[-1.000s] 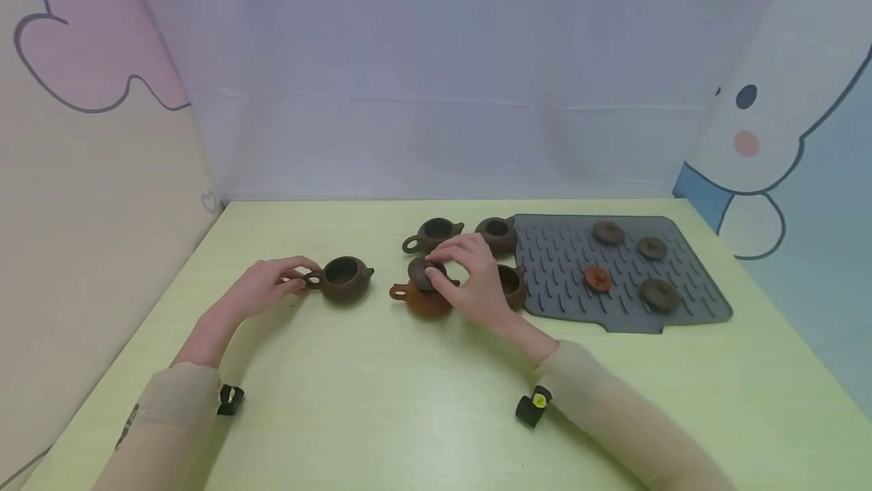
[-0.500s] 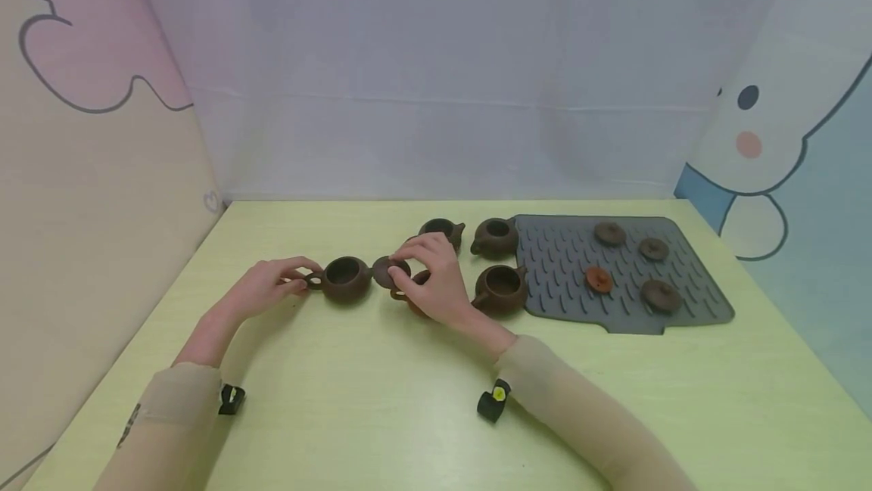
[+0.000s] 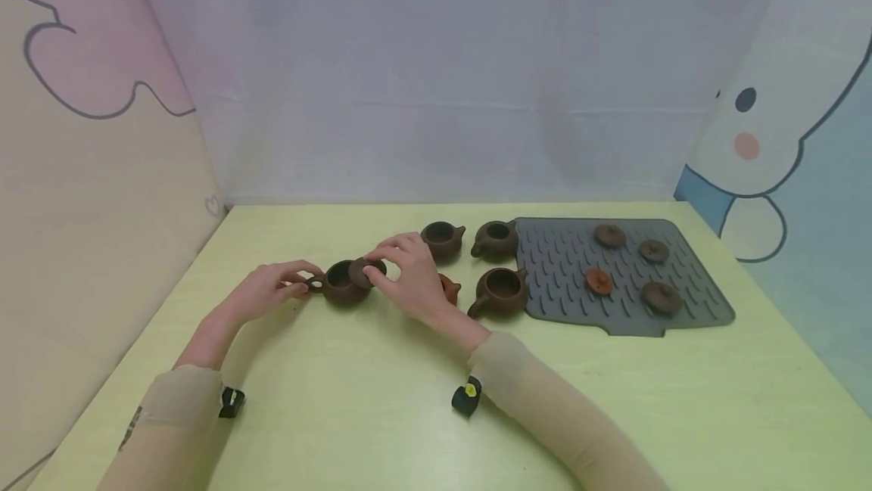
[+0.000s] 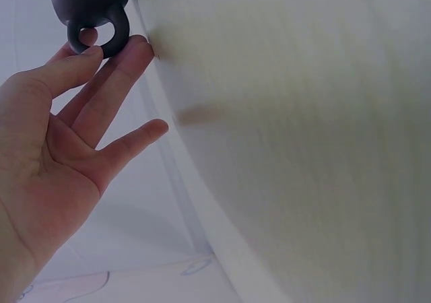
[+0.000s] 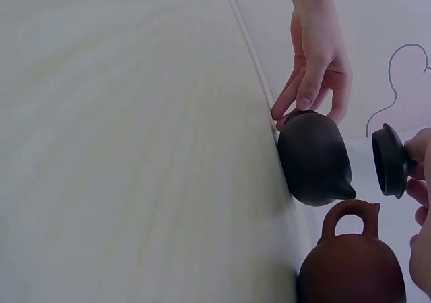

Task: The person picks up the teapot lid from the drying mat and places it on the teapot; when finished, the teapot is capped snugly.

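My left hand (image 3: 269,290) pinches the loop handle of a dark brown teapot (image 3: 338,296) that stands on the table; thumb and finger meet at the handle (image 4: 120,35) in the left wrist view. My right hand (image 3: 409,277) holds a dark teapot lid (image 3: 363,273) by its knob, tilted, over the right side of that pot's opening. The right wrist view shows this lid (image 5: 388,161) apart from the dark pot (image 5: 313,158). Just right of it, an orange-brown teapot (image 3: 450,289) is mostly hidden behind my right hand; its handle shows in the right wrist view.
Three more dark, lidless teapots stand right of centre: one at the back (image 3: 443,243), one beside the mat (image 3: 496,240), one in front (image 3: 502,293). A grey ridged mat (image 3: 559,271) on the right carries several lids, among them an orange one (image 3: 599,281).
My right hand has carried the dark lid leftward, from above the orange-brown teapot to the dark pot's opening. My left hand has stayed at the handle.
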### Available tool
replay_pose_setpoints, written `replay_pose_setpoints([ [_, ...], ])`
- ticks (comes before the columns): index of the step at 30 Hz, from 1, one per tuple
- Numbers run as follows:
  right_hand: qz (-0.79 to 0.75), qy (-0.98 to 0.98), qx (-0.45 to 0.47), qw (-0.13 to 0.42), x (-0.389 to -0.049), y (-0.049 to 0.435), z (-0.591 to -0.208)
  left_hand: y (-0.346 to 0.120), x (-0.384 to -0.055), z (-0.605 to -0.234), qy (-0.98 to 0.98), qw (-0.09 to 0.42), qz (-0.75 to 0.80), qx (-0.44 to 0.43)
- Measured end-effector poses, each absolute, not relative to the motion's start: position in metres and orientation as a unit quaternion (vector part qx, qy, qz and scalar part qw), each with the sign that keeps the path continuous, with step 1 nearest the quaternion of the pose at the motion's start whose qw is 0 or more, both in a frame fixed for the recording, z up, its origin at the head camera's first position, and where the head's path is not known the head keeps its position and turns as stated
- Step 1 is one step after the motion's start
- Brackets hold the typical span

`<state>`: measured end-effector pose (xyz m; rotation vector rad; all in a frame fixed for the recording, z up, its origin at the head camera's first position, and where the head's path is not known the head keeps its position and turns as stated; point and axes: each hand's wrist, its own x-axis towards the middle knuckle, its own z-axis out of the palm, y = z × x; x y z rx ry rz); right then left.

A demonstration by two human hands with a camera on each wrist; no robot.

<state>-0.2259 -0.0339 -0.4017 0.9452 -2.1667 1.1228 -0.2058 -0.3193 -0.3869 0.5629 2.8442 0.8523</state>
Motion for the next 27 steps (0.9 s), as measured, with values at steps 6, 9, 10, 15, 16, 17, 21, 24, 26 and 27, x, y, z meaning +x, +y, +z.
replay_pose_setpoints([
  [6,0.392,-0.835,0.327,0.203,-0.223,-0.04,-0.398,-0.319,-0.204,-0.387,0.938,0.061,0.286,0.185],
  [9,0.379,-0.851,0.314,0.183,-0.223,-0.044,-0.398,-0.319,-0.205,-0.388,0.938,0.058,0.285,0.189],
  [10,0.373,-0.856,0.31,0.178,-0.223,-0.046,-0.398,-0.32,-0.205,-0.388,0.938,0.058,0.284,0.189],
  [15,0.352,-0.87,0.301,0.167,-0.224,-0.057,-0.397,-0.32,-0.206,-0.389,0.937,0.062,0.287,0.19],
  [16,0.348,-0.872,0.301,0.167,-0.224,-0.059,-0.397,-0.32,-0.206,-0.39,0.937,0.063,0.287,0.19],
  [17,0.345,-0.873,0.3,0.167,-0.225,-0.061,-0.397,-0.32,-0.206,-0.39,0.937,0.064,0.287,0.19],
  [21,0.337,-0.878,0.297,0.164,-0.226,-0.068,-0.394,-0.32,-0.206,-0.39,0.937,0.063,0.286,0.19],
  [24,0.332,-0.883,0.291,0.157,-0.229,-0.072,-0.393,-0.32,-0.206,-0.389,0.939,0.06,0.281,0.19],
  [26,0.329,-0.887,0.288,0.15,-0.23,-0.074,-0.392,-0.32,-0.206,-0.389,0.94,0.058,0.278,0.19],
  [27,0.328,-0.888,0.286,0.146,-0.231,-0.074,-0.392,-0.32,-0.206,-0.389,0.94,0.057,0.277,0.191],
])
